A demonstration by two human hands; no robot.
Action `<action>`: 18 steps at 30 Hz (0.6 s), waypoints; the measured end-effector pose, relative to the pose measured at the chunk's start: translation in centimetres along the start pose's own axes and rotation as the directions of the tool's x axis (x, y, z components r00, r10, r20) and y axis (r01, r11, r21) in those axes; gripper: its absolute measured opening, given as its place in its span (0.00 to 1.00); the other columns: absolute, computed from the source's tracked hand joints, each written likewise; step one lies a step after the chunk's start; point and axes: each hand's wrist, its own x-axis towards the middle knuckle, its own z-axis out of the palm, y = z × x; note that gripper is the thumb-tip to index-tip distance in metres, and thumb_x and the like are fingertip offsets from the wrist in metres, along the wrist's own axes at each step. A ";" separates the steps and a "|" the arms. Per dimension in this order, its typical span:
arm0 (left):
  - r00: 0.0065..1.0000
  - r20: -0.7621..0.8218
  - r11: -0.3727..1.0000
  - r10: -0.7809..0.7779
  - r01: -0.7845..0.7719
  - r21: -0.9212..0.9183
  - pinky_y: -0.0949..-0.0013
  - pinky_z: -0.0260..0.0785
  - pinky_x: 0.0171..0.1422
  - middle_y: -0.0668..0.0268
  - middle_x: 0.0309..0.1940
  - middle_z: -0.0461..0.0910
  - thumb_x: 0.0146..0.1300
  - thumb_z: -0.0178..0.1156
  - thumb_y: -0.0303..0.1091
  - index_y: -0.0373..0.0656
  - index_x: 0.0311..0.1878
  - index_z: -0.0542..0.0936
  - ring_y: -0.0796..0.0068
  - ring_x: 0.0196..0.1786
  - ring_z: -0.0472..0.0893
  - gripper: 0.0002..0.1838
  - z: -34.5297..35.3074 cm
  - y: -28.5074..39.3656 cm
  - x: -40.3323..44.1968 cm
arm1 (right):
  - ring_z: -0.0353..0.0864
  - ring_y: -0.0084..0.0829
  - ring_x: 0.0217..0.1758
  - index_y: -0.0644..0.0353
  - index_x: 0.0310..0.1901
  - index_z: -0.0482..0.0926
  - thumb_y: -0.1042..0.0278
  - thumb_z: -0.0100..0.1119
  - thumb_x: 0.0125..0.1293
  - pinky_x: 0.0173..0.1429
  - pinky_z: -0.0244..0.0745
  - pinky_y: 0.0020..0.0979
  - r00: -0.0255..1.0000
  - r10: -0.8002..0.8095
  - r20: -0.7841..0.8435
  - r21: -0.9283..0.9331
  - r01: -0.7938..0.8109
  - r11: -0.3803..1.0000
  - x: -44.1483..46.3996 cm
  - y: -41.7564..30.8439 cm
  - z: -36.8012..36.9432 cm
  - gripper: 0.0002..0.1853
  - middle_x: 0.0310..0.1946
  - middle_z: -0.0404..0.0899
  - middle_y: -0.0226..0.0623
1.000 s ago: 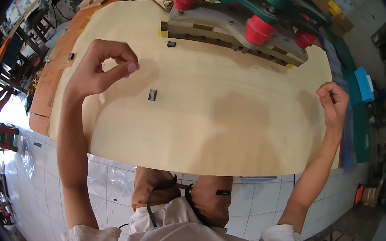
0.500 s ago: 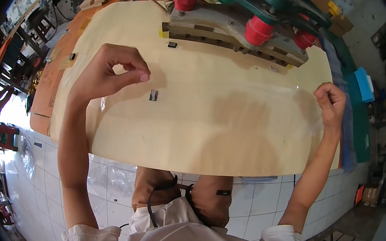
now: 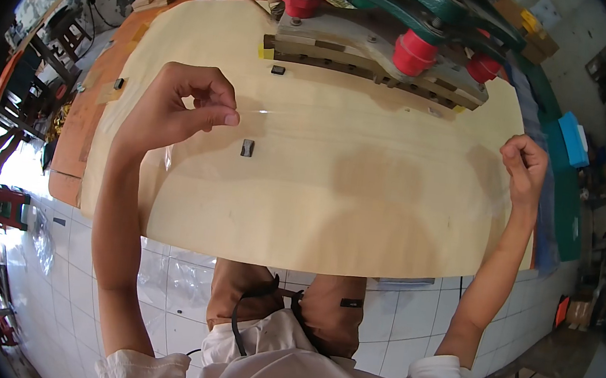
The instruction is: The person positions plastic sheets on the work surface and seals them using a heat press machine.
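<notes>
My left hand (image 3: 192,106) is pinched, thumb against fingers, on the left corner of a clear plastic sheet (image 3: 267,112). On the right, the curled fingers of my right hand (image 3: 525,168) grip the sheet's other end. Most of the sheet is see-through, so only glints and faint edges show it, spread between my hands over the cream-coloured tabletop (image 3: 300,218). A small dark block (image 3: 247,148) rests on the table to the right of my left hand. Farther back, another small black block (image 3: 278,70) lies near the metal bar of the press.
A green press (image 3: 440,11) with red knobs (image 3: 415,53) and a long metal bar (image 3: 360,66) overhangs the table's back. One more black block (image 3: 119,83) is at the left edge. A blue box (image 3: 572,140) stands at the right, on a green surface.
Both hands keep their pinch and have shifted slightly to the right in view. A bright glint on the plastic sheet now shows beside my left fingertips.
</notes>
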 end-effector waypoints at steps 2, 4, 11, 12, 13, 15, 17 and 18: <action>1.000 0.007 1.000 -0.005 0.006 -0.021 0.78 0.65 0.28 0.71 0.22 0.79 0.57 0.68 0.26 0.37 0.31 0.82 0.85 0.22 0.74 0.04 0.0 -0.2 -0.1 | 0.59 0.11 0.24 0.61 0.28 0.77 0.60 0.66 0.63 0.28 0.50 0.19 1.000 -0.003 0.004 -0.005 0.003 1.000 0.0 -0.1 0.0 0.14 0.22 0.68 0.19; 0.998 0.014 0.997 -0.055 0.056 -0.059 0.79 0.64 0.27 0.71 0.21 0.78 0.57 0.68 0.27 0.37 0.31 0.82 0.85 0.22 0.74 0.05 0.0 -0.3 -0.1 | 0.60 0.11 0.24 0.61 0.28 0.77 0.60 0.66 0.63 0.28 0.50 0.19 1.000 -0.008 0.008 -0.009 0.008 1.000 0.1 -0.1 0.2 0.14 0.22 0.68 0.19; 0.990 0.021 0.982 -0.138 0.134 0.135 0.77 0.52 0.22 0.75 0.16 0.73 0.55 0.72 0.32 0.39 0.29 0.83 0.88 0.19 0.63 0.08 -0.6 -1.4 0.2 | 0.57 0.12 0.24 0.62 0.24 0.74 0.61 0.68 0.62 0.28 0.50 0.20 0.990 0.099 0.096 -0.195 -0.079 0.978 0.6 1.3 0.4 0.17 0.18 0.63 0.17; 0.990 0.021 0.982 -0.138 0.134 0.136 0.77 0.52 0.22 0.75 0.16 0.73 0.55 0.72 0.32 0.39 0.29 0.83 0.88 0.19 0.63 0.08 -0.6 -1.4 0.3 | 0.56 0.12 0.24 0.62 0.23 0.73 0.61 0.68 0.62 0.28 0.49 0.21 0.982 0.136 0.133 -0.215 -0.106 0.971 0.6 1.5 0.4 0.18 0.18 0.62 0.17; 0.989 -0.003 0.972 -0.149 0.147 0.184 0.76 0.49 0.22 0.76 0.15 0.71 0.54 0.73 0.33 0.39 0.28 0.83 0.88 0.18 0.61 0.09 -0.6 -1.4 0.3 | 0.56 0.12 0.24 0.62 0.23 0.73 0.61 0.68 0.62 0.28 0.49 0.21 0.982 0.136 0.134 -0.214 -0.105 0.971 0.5 1.7 0.4 0.18 0.18 0.62 0.17; 0.987 -0.029 0.959 -0.159 0.161 0.233 0.76 0.47 0.22 0.77 0.14 0.70 0.53 0.74 0.34 0.39 0.27 0.83 0.88 0.18 0.59 0.10 -0.8 -1.8 0.4 | 0.54 0.12 0.24 0.61 0.22 0.73 0.61 0.68 0.62 0.28 0.48 0.22 0.967 0.193 0.167 -0.225 -0.154 0.962 0.5 1.9 0.1 0.17 0.17 0.60 0.17; 0.985 -0.065 0.957 -0.162 0.173 0.232 0.75 0.47 0.22 0.78 0.13 0.69 0.51 0.75 0.35 0.40 0.28 0.84 0.88 0.18 0.59 0.10 -1.1 -3.2 0.6 | 0.56 0.11 0.24 0.61 0.22 0.74 0.62 0.69 0.61 0.28 0.50 0.21 0.945 0.242 0.219 -0.231 -0.191 0.954 0.4 2.0 -0.9 0.17 0.17 0.62 0.17; 0.984 -0.067 0.957 -0.162 0.174 0.233 0.75 0.47 0.22 0.78 0.13 0.69 0.51 0.75 0.35 0.40 0.28 0.84 0.88 0.18 0.59 0.10 -1.2 -3.6 0.6 | 0.58 0.11 0.25 0.61 0.22 0.76 0.62 0.69 0.61 0.29 0.52 0.21 0.919 0.290 0.268 -0.239 -0.228 0.944 0.3 1.9 -1.3 0.16 0.17 0.63 0.17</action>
